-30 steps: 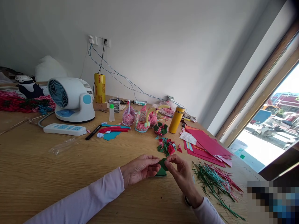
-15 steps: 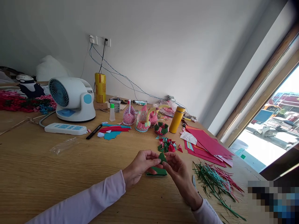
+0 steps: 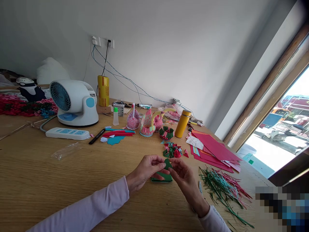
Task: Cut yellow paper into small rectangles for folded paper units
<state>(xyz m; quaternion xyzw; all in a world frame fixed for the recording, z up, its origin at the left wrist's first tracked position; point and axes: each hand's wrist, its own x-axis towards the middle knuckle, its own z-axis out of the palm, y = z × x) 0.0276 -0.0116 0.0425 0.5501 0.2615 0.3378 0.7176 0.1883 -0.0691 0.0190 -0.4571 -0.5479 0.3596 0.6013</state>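
A small folded piece of green paper (image 3: 167, 164) is pinched between both hands above the table. My left hand (image 3: 146, 170) grips its left side with thumb and fingers closed. On its right side, my right hand (image 3: 183, 175) holds it the same way. Directly beneath the hands lies a stack of green paper (image 3: 162, 177), partly covered by my left fingers. Just beyond is a pile of small folded red, green and pink paper triangles (image 3: 173, 150). Behind that pile stands a round green and red folded-paper piece (image 3: 166, 133).
Cut paper strips (image 3: 223, 185) and scissors (image 3: 200, 187) lie right of my right hand. Red paper sheets (image 3: 214, 148) and a yellow bottle (image 3: 182, 124) are beyond. Folded-paper swans (image 3: 147, 124) stand at the back. Left are a fan (image 3: 74, 103), power strip (image 3: 67, 133) and black cutter (image 3: 97, 136).
The green paper stays pinched between both hands, its visible outline slightly altered as the fingers shift a little. Nothing else on the table has visibly moved.
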